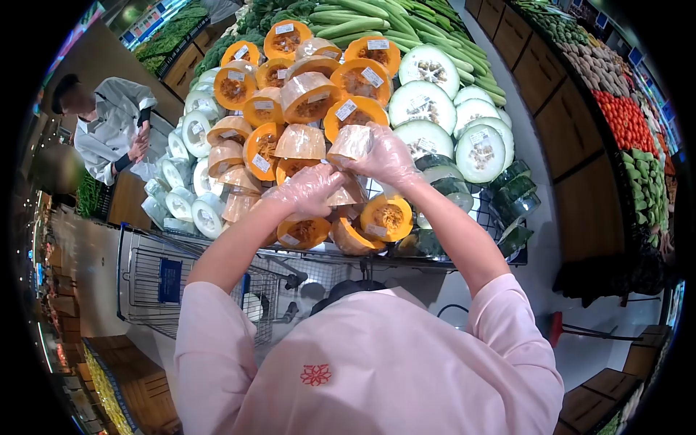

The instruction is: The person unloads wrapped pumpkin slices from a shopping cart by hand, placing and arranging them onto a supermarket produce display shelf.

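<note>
In a clear plastic glove, my right hand is closed around a plastic-wrapped pumpkin piece, with its tan rind facing up. My gloved left hand is just below and to the left, its fingers curled on another wrapped pumpkin piece in the pile. That second piece is partly hidden by the hand. Around both hands lie several cut pumpkins with orange flesh, many bearing white labels. A pumpkin half faces up just in front of me, beside another cut pumpkin.
Wax gourd slices lie right of the pumpkins, with long green gourds behind. Paler cut gourds line the left side. A shopping cart stands at the lower left. Another person is at the left, hands together.
</note>
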A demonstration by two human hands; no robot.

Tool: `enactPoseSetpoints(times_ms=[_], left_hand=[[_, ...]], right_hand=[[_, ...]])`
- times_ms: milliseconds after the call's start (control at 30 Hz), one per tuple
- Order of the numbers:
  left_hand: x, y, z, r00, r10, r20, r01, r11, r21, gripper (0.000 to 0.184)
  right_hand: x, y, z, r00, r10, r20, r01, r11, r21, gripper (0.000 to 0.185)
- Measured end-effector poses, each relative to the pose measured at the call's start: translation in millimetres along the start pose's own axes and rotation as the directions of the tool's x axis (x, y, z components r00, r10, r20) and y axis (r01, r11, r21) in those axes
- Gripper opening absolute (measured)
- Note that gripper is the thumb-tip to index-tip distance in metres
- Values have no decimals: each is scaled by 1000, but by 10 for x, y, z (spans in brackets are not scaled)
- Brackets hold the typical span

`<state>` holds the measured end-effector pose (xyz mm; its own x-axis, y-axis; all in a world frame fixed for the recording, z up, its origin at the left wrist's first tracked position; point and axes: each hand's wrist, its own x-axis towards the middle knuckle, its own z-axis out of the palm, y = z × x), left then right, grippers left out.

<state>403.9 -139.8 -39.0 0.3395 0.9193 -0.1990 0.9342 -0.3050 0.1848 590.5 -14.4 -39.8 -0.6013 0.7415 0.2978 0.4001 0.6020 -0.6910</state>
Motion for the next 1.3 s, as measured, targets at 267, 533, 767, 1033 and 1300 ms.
enactPoseSetpoints(times_ms=[267, 533, 767, 1033, 1300], left_hand=[[-58, -69, 26, 999, 16, -44, -22, 991, -134, 55], [-314, -32, 365, 926, -177, -334, 97, 965, -242, 47], [-455, -165, 1017, 718, -552, -424, 231, 763, -603, 57], [-563, -94, 900, 711, -565, -417, 244, 756, -608, 53], [-1130, 268, 1145, 380, -499, -779, -32, 834, -550, 43]], right_hand=[[237, -287, 174, 992, -95, 85, 114, 958, -264, 56], [548, -683, 320, 899, 58, 434, 163, 876, -453, 92], [136, -248, 152, 889, -227, 397, 381, 848, -368, 109], [-137, -126, 370, 952, -199, 234, 280, 876, -393, 106], [-186, -125, 553, 899, -373, 231, 437, 711, -550, 94]])
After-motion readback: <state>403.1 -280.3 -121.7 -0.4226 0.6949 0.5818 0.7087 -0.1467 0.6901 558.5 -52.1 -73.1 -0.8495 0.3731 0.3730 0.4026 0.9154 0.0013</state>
